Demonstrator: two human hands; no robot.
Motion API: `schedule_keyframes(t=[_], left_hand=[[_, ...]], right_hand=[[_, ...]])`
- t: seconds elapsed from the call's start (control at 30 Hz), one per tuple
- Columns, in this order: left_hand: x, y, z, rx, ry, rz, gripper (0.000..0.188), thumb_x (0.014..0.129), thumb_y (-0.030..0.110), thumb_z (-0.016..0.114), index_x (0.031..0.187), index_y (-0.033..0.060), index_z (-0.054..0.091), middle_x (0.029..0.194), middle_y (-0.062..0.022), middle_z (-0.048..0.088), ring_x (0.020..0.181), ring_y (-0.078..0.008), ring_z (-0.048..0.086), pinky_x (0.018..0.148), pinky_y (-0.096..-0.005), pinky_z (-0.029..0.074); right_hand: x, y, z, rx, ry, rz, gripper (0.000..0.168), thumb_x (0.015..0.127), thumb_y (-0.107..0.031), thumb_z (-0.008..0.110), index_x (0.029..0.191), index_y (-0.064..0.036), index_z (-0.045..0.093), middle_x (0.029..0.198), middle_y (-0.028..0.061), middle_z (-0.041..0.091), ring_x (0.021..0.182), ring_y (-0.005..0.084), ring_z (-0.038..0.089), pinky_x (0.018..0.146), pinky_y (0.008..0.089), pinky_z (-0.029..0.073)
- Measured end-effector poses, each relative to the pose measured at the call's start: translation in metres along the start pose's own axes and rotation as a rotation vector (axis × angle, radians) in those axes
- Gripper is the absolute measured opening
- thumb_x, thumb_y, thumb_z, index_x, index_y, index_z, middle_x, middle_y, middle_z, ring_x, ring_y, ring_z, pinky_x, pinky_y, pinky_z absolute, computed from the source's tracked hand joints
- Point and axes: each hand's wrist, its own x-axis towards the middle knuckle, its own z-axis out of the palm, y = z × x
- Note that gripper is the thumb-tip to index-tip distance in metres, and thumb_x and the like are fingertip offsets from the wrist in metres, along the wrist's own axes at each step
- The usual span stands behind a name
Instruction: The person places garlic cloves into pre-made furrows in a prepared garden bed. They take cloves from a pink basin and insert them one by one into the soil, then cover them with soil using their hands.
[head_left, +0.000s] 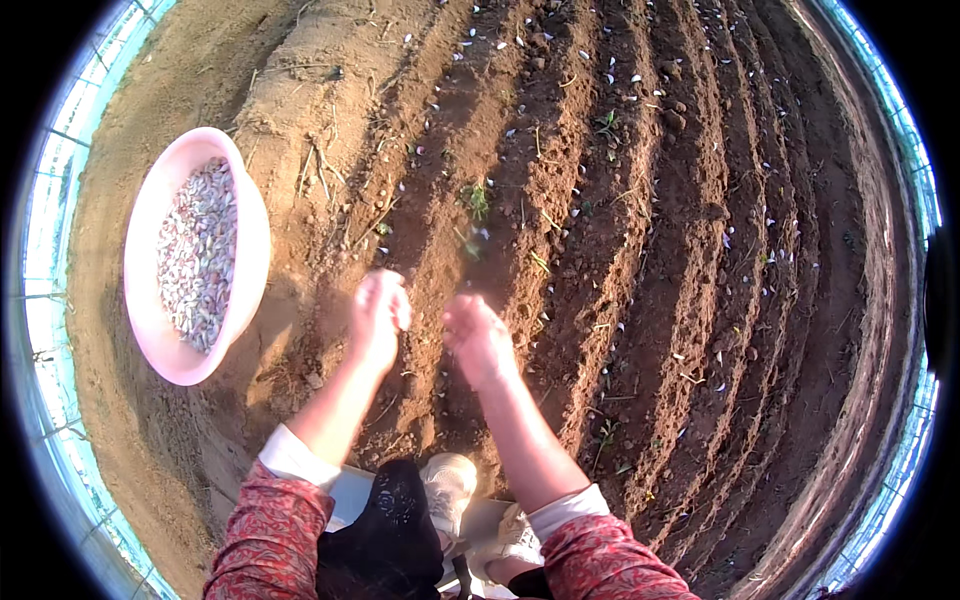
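Note:
My left hand (380, 304) is over the soil, its fingers curled and blurred; whether cloves are inside cannot be seen. My right hand (476, 326) hangs a little to its right, fingers bent down, also blurred, its contents hidden. The two hands are apart. To the left, a pink plastic basin (255, 247) on the ground holds many garlic cloves (199, 247). Furrows of brown soil (555, 187) run away from me, with pale cloves lying spaced along them, among them a clove (583, 55) near the top.
Small green weeds (478, 199) grow between the ridges, and dry stalks (319, 169) lie near the basin. My shoes (450, 484) are at the bottom, by a pale flat-surfaced object (351, 495). Clods (673, 118) sit among the furrows. Bright translucent sheeting (64, 217) lines the far sides.

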Motion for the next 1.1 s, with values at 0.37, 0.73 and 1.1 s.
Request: schedule_keyframes(t=[0.37, 0.73, 1.1], left_hand=[[0.065, 0.011, 0.015, 0.784, -0.218, 0.972, 0.024, 0.083, 0.028, 0.046, 0.091, 0.0052, 0.047, 0.102, -0.0093, 0.048, 0.097, -0.0236, 0.048, 0.085, -0.0343, 0.040], [0.216, 0.023, -0.074, 2.119, 0.537, 0.591, 0.049, 0.081, 0.041, 0.042, 0.124, 0.0196, 0.035, 0.132, -0.0057, 0.026, 0.122, -0.0238, 0.023, 0.097, -0.0441, 0.016], [0.224, 0.027, -0.080, 2.016, 0.540, 0.585, 0.049, 0.073, 0.039, 0.050, 0.118, 0.0200, 0.041, 0.131, -0.0061, 0.028, 0.121, -0.0243, 0.023, 0.095, -0.0460, 0.014]], right_hand=[[0.012, -0.048, -0.035, 0.593, 0.005, -0.084, 0.020, 0.088, -0.015, 0.035, 0.077, -0.002, 0.047, 0.069, 0.0089, 0.053, 0.055, 0.0120, 0.050, 0.048, 0.0197, 0.046], [0.167, -0.270, -0.093, -0.164, 0.129, -0.475, 0.033, 0.081, 0.001, 0.042, 0.114, 0.003, 0.038, 0.105, 0.0155, 0.048, 0.084, 0.0248, 0.056, 0.064, 0.0314, 0.050], [0.210, -0.308, -0.079, -0.752, 0.263, -0.423, 0.026, 0.079, -0.005, 0.041, 0.104, -0.002, 0.047, 0.080, 0.0069, 0.056, 0.061, 0.0113, 0.053, 0.051, 0.0218, 0.043]])
